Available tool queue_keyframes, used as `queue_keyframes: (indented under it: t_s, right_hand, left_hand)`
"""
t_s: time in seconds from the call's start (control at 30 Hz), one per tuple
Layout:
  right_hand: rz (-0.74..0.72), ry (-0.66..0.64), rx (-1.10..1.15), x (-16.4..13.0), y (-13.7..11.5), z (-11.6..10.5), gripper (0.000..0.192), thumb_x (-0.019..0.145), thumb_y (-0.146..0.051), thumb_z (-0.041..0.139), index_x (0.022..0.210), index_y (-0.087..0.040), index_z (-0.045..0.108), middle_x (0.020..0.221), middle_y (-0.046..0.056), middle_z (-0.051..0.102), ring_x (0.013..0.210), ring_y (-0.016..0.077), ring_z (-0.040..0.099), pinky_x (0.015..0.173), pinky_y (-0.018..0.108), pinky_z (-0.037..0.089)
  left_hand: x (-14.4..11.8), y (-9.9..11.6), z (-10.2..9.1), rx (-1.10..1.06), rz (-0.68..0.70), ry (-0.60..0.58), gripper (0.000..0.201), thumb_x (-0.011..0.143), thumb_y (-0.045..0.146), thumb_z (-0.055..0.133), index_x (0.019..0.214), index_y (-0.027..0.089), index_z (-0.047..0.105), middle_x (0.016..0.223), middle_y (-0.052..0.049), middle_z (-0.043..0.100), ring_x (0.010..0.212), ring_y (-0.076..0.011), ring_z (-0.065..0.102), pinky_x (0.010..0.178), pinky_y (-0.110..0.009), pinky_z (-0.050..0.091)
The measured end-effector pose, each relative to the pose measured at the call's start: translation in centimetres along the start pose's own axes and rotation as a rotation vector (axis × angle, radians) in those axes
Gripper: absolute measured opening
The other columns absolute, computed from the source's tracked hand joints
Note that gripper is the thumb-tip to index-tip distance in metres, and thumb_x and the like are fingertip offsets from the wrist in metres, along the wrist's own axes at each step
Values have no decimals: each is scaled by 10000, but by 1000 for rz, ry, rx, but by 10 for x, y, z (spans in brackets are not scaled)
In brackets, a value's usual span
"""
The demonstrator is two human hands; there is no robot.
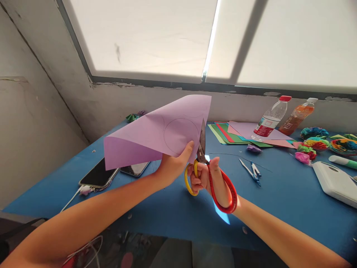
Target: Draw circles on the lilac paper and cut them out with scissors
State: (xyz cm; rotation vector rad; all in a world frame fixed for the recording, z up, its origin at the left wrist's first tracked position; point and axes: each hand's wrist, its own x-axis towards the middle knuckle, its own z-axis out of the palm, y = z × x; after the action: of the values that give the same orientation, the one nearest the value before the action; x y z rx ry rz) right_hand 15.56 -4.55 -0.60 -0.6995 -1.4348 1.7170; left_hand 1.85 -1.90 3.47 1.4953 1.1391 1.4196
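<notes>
Hands: left (174,163) pinches one purple sheet (158,130), right (208,178) grips one scissors (202,163).

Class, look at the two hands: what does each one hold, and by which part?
The left hand pinches the purple paper at its lower edge. The right hand grips the scissors by their yellow and red handle loops.

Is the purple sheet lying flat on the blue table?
No, the left hand holds the purple sheet up above the table, beside the scissors.
</notes>
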Motion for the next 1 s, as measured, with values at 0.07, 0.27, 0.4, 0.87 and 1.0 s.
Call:
queue_keyframes:
  t_s: [0.07,0.27,0.4,0.87,1.0]
  right_hand:
    - [-4,11,7,-1,-2,2,749,716,-891,164,867,-230,483,664,-18,256,560,143,230,573,333,220]
    - [-12,29,-3,-3,-9,8,699,744,-867,247,924,-230,472,658,-18,252,568,148,236,565,317,225]
    - [-13,44,-4,-2,-8,10,715,731,-876,262,942,-228,477,644,-24,244,557,142,229,561,315,232]
    - [10,110,-28,-1,-9,10,819,608,-963,227,849,-227,493,612,-37,228,513,120,214,526,299,244]
    - [-12,117,-26,0,-7,7,783,616,-957,245,752,-228,493,612,-40,210,501,111,209,509,295,237]
  left_hand:
    - [0,0,0,-17,-1,-10,330,831,417,613,584,226,504,523,35,506,494,-123,513,507,-275,419]
    - [-4,2,1,-63,11,-60,390,839,481,589,574,214,485,476,44,499,444,-120,515,487,-264,433]
    - [-6,1,3,-48,13,-50,416,860,463,561,544,206,479,445,43,487,428,-115,511,477,-252,437]
    - [-7,2,4,-24,12,-53,426,859,442,560,515,201,485,445,40,488,428,-103,506,472,-230,452]
    - [-10,1,5,-46,21,-81,387,846,437,567,548,199,504,475,37,517,461,-110,532,488,-228,458]
